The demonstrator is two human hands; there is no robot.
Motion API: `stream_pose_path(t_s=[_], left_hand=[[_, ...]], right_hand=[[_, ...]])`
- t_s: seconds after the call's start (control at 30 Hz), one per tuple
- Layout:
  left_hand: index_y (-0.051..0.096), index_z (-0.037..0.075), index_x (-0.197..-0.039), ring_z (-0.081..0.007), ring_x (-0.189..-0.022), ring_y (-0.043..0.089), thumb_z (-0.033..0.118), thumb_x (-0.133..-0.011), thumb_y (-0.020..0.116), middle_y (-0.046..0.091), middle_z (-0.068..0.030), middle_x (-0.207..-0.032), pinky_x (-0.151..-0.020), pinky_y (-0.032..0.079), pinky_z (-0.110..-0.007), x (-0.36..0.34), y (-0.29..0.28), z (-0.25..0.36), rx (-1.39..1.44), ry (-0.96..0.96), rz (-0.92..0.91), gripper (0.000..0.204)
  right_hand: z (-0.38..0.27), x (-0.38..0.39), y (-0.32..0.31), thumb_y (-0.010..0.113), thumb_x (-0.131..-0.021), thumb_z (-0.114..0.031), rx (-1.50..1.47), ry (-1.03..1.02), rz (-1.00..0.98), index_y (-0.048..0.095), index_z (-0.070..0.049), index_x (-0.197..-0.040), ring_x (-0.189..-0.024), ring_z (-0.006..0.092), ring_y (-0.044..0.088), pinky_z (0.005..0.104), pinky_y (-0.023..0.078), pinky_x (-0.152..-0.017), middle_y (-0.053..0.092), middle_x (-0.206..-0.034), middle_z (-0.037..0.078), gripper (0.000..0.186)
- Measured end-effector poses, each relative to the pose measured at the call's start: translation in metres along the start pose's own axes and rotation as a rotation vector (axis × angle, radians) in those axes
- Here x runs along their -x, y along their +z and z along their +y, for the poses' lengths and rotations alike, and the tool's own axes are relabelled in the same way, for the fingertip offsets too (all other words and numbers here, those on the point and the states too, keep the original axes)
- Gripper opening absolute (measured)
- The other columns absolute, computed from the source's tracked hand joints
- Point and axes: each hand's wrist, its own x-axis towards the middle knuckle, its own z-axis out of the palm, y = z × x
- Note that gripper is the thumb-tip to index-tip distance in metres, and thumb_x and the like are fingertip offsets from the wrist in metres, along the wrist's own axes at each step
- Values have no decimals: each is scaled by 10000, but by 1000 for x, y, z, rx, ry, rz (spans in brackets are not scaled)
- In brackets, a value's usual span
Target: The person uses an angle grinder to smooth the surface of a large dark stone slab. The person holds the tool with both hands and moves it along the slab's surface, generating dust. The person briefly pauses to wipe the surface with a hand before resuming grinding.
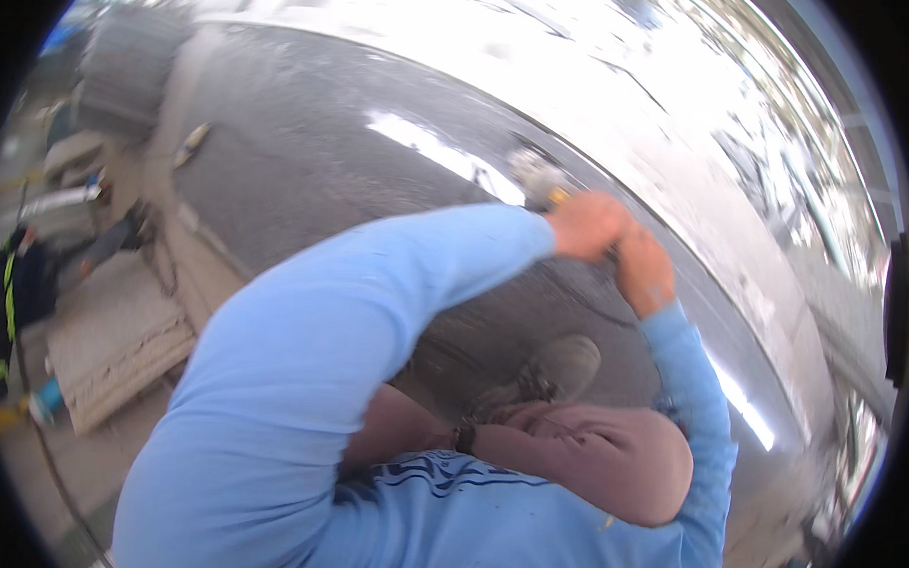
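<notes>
An angle grinder, blurred, is held out ahead of me near the far edge of a dark, shiny stone slab. My left hand is closed round its body, just behind the grey head with a yellow part. Right behind it, my right hand is closed round the rear end, which the fingers mostly hide. A dark cord curves over the slab below my hands. Whether the disc touches the stone cannot be made out.
I sit on the slab, one shoe below my hands. A small light-coloured object lies at its left end. Stone blocks stand lower left, by a person in dark clothes with a reflective stripe. Bright white ground lies beyond the far edge.
</notes>
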Motion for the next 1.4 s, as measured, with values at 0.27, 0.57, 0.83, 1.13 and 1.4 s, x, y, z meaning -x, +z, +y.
stream_pose_path(t_s=[0.27, 0.57, 0.83, 1.13, 1.4], left_hand=[[676, 49, -1014, -293, -1002, 646, 205, -594, 857, 677, -99, -998, -886, 497, -417, -8, 29, 34, -81, 32, 63, 484], [672, 50, -1004, -278, -1003, 628, 199, -614, 847, 669, -91, -1021, -899, 467, -414, -6, 13, 30, -70, -47, 16, 452], [660, 72, -1060, -251, -1022, 600, 169, -841, 693, 644, -69, -1034, -940, 436, -427, 16, 26, 30, -333, -83, 313, 242], [672, 75, -994, -221, -901, 611, 176, -892, 602, 623, -42, -916, -830, 470, -376, 10, 35, 44, -343, 5, 404, 160], [665, 112, -960, -252, -918, 626, 178, -865, 605, 637, -61, -918, -822, 487, -402, 7, 36, 32, -251, 21, 364, 131]], right_hand=[[10, 34, -23, 658, -831, 23, 7, 95, -65, 528, -3, -1090, -938, 399, 684, 465, 577, -784, 647, -1018, 211, 292], [3, 18, -15, 705, -807, 9, -8, 111, -37, 528, -7, -1074, -900, 400, 698, 467, 587, -749, 657, -983, 217, 321], [5, 4, -1, 675, -788, 15, -42, 61, -31, 520, 7, -1093, -877, 441, 687, 503, 570, -718, 663, -996, 249, 342], [2, 27, -22, 715, -770, 25, -13, 108, -59, 519, -10, -1082, -878, 407, 684, 472, 572, -724, 649, -978, 225, 370], [8, 24, -15, 608, -823, 16, -36, 3, 33, 560, -6, -1068, -873, 404, 685, 498, 573, -744, 661, -928, 212, 250]])
